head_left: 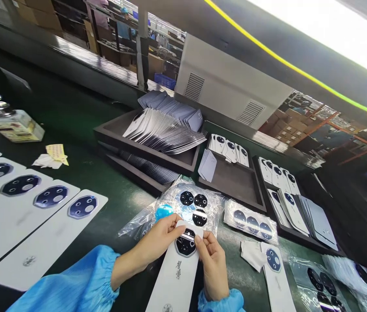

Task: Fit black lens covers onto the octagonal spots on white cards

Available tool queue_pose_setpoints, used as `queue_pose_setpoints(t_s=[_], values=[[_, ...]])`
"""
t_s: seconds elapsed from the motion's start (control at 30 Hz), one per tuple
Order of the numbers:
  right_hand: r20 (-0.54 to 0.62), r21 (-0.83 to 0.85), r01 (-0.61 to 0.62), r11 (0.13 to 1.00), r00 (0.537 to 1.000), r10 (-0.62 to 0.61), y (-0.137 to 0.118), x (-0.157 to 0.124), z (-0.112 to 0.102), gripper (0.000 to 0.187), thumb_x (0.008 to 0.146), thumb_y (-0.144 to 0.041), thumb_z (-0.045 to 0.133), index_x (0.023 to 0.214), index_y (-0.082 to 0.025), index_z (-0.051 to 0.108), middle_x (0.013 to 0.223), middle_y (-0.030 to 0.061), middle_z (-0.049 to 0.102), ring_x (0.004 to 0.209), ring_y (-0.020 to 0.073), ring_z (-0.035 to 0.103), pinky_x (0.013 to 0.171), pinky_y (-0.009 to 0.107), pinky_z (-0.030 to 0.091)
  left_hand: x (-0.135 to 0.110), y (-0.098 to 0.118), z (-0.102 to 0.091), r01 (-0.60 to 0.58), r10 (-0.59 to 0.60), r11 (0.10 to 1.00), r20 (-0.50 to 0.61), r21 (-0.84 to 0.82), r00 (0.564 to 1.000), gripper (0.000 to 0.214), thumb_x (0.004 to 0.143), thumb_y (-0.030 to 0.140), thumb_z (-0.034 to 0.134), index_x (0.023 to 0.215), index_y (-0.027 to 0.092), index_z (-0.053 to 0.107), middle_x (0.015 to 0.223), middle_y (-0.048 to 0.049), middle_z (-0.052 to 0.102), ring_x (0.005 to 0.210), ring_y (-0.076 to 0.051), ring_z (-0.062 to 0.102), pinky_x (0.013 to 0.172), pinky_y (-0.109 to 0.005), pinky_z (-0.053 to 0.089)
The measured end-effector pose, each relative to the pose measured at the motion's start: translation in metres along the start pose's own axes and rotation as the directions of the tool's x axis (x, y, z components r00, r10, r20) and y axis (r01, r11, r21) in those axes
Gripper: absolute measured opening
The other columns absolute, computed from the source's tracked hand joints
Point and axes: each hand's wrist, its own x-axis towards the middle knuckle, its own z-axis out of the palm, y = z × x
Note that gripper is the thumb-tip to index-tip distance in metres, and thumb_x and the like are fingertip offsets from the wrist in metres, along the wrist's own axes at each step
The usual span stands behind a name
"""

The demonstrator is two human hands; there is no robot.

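Observation:
My left hand [157, 240] and my right hand [212, 260] both pinch the top end of a white phone back cover [175, 277] that lies lengthwise towards me. Their fingertips press on a black camera-ring piece [186, 243] seated at the cover's top. Both hands are closed on the cover's edges. Just beyond my fingers lies a clear plastic bag [183, 203] with several black camera rings on it.
A row of finished white covers [24, 216] lies at the left. Dark trays [157, 147] stacked with covers stand behind, more trays [235, 182] to the right. Another cover [277, 273], a white cloth [251, 253] and bagged rings [251, 223] lie at my right. A bottle [11, 123] stands far left.

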Motion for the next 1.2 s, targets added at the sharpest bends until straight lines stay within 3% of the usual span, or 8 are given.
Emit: queue_pose_setpoints(t_s=[0.47,0.73,0.87,0.93,1.0,1.03,1.1,1.2], values=[[-0.042,-0.019,-0.045,0.999,0.998,0.044,-0.003,0.007,-0.003,0.044,0.063,-0.056,0.076,0.079,-0.018,0.062,0.082,0.0037,0.068,0.081,0.0198,0.062,0.076,0.031,0.05,0.006,-0.002,0.001,0.004,-0.004,1.0,0.003,-0.009,1.0,0.036,0.073,0.053,0.062,0.076,0.019,0.051,0.073,0.0017,0.057,0.071,-0.016,0.052,0.062,-0.025,0.039],[0.058,-0.161,0.014,0.987,0.998,-0.004,-0.005,-0.022,0.01,0.035,0.07,-0.053,0.072,0.073,-0.019,0.063,0.065,-0.0016,0.057,0.059,0.0126,0.05,0.054,0.022,0.041,0.004,0.012,-0.008,-0.153,0.131,0.986,-0.261,-0.067,0.956,0.042,0.069,0.058,0.066,0.074,0.019,0.051,0.066,0.002,0.059,0.063,-0.016,0.055,0.058,-0.025,0.043],[0.15,-0.323,0.088,0.942,0.988,-0.041,-0.032,-0.028,0.009,0.038,0.074,-0.056,0.064,0.075,-0.018,0.064,0.067,0.0008,0.06,0.059,0.0143,0.052,0.052,0.024,0.041,-0.001,0.018,-0.018,-0.245,0.223,0.969,-0.324,-0.029,0.919,0.039,0.073,0.051,0.065,0.092,0.019,0.053,0.084,-0.0019,0.062,0.083,-0.02,0.06,0.074,-0.029,0.047],[0.143,-0.467,0.168,0.868,0.983,-0.113,-0.064,-0.015,0.003,0.037,0.077,-0.055,0.058,0.08,-0.018,0.064,0.07,0.0027,0.063,0.06,0.0171,0.057,0.052,0.026,0.044,-0.01,0.018,-0.02,-0.288,0.282,0.957,-0.36,0.038,0.89,0.042,0.076,0.047,0.063,0.107,0.022,0.051,0.108,-0.0057,0.06,0.101,-0.023,0.057,0.085,-0.032,0.046],[0.02,-0.712,0.199,0.673,0.964,-0.264,-0.101,0.011,-0.002,0.03,0.082,-0.046,0.053,0.086,-0.018,0.063,0.077,0.0042,0.066,0.068,0.0199,0.062,0.056,0.027,0.046,-0.026,0.018,-0.02,-0.25,0.281,0.959,-0.307,0.136,0.909,0.041,0.079,0.046,0.059,0.114,0.025,0.05,0.124,-0.006,0.054,0.111,-0.026,0.053,0.09,-0.034,0.044],[-0.073,-0.853,0.123,0.506,0.934,-0.349,-0.118,0.028,-0.002,0.023,0.084,-0.037,0.051,0.088,-0.017,0.063,0.079,0.0038,0.067,0.072,0.0198,0.063,0.059,0.026,0.047,-0.035,0.017,-0.019,-0.209,0.25,0.959,-0.225,0.191,0.942,0.039,0.08,0.045,0.058,0.114,0.027,0.052,0.126,-0.0051,0.054,0.113,-0.027,0.053,0.091,-0.035,0.044],[-0.144,-0.925,0.028,0.38,0.898,-0.416,-0.144,0.067,0.0,0.018,0.087,-0.023,0.049,0.097,-0.015,0.061,0.086,0.0049,0.067,0.084,0.0198,0.063,0.071,0.028,0.048,-0.056,0.015,-0.018,-0.162,0.172,0.938,-0.004,0.305,0.985,0.032,0.081,0.041,0.057,0.111,0.029,0.058,0.122,-0.003,0.058,0.112,-0.028,0.052,0.093,-0.035,0.043],[-0.208,-0.965,-0.113,0.237,0.878,-0.431,-0.159,0.122,0.012,0.014,0.089,-0.021,0.055,0.098,-0.014,0.061,0.095,0.0055,0.065,0.091,0.0191,0.061,0.081,0.036,0.049,-0.083,0.005,-0.024,-0.262,0.158,0.885,0.281,0.384,0.947,0.026,0.083,0.039,0.055,0.107,0.03,0.063,0.115,-0.0028,0.063,0.109,-0.026,0.055,0.096,-0.033,0.041]])
